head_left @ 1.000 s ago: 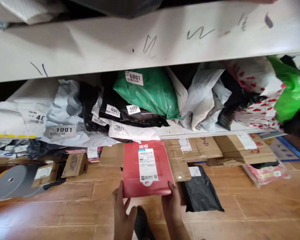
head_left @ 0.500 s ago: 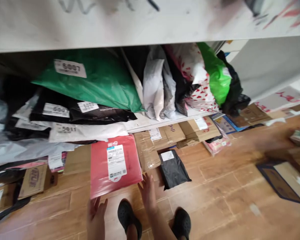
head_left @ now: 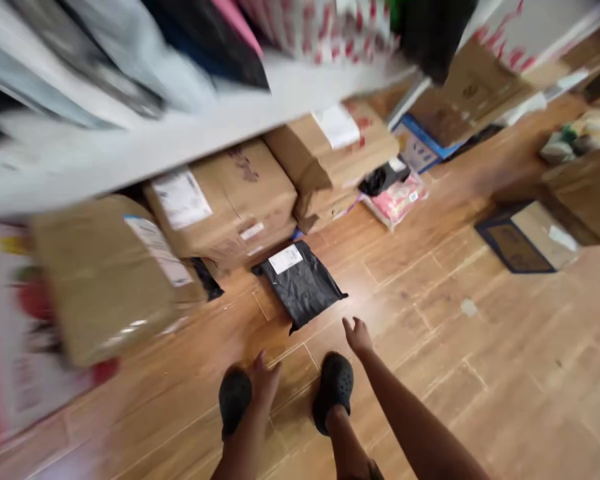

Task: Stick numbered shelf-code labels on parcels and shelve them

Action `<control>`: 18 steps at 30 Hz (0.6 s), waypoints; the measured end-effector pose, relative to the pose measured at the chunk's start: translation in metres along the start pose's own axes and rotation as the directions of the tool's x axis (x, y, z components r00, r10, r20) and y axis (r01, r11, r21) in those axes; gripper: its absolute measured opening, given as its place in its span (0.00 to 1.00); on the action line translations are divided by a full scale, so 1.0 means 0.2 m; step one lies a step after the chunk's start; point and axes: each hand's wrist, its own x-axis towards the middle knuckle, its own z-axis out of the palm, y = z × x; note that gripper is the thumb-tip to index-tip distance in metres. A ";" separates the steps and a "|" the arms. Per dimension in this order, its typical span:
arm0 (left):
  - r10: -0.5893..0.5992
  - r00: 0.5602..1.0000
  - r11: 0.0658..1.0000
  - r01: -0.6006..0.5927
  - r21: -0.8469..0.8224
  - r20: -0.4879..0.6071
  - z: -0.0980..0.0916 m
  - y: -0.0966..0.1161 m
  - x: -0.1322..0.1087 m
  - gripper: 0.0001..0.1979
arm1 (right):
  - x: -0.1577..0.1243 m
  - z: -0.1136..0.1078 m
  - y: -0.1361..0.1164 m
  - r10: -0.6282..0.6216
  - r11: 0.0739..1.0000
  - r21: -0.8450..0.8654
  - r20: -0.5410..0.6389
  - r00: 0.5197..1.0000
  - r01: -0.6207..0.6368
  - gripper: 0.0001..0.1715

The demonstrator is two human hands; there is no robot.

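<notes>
A flat black plastic parcel (head_left: 307,285) with a white label lies on the wooden floor in front of me. My right hand (head_left: 359,335) hovers by its near right corner, apart from it, fingers parted and holding nothing. Lower and to the left is my left hand (head_left: 267,381), also empty, its thumb and fingers apart. It hangs over the floor beside my left black clog (head_left: 234,399). Behind the black parcel sits a taped cardboard box (head_left: 230,193) with a label on top.
A white shelf (head_left: 105,153) loaded with bagged parcels runs above the boxes. Another brown carton (head_left: 105,280) stands at left, and a stacked carton (head_left: 340,150) further right. A pink packet (head_left: 397,200) lies near it. At right on the floor is a dark-edged box (head_left: 525,240).
My view has swung right and down. The red parcel near my hands is out of sight. Both hands are now empty, closer to the black parcel.
</notes>
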 end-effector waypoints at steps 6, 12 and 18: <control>0.068 0.989 0.966 -0.097 0.241 0.129 0.64 0.15 0.49 0.33 | 0.61 0.19 0.14 -0.142 0.979 -0.132 0.115 0.983 0.157 0.27; 0.092 0.987 0.901 -0.139 0.411 0.131 0.65 0.10 0.52 0.15 | 0.69 0.22 0.18 -0.218 0.969 -0.064 0.242 0.945 0.240 0.19; 0.268 0.944 0.873 -0.321 0.367 0.190 0.21 0.12 0.15 0.08 | 0.33 -0.02 0.08 -0.187 0.978 0.142 0.280 0.941 0.152 0.28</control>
